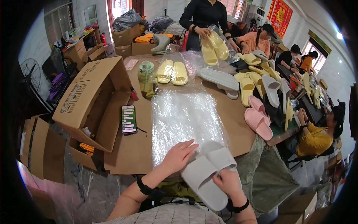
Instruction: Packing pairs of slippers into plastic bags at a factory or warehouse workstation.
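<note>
A pair of grey slide slippers [203,183] is tilted in front of me at the table's near edge, one partly over the other. My right hand [229,182] grips them, its fingers tucked in at the strap and partly hidden. My left hand [178,155] is beside the slippers with its fingers stretched out, over the near part of a stack of clear plastic bags [182,115]. Whether its fingertips touch the bags or the slipper, I cannot tell.
Left of the bags lie a phone [129,119], a green-lidded jar [146,80] and a cardboard box [89,100]. Yellow slippers [172,72] sit at the back. Pink slippers [258,121] and a mixed slipper pile are right. Across the table a person [205,18] bags yellow slippers.
</note>
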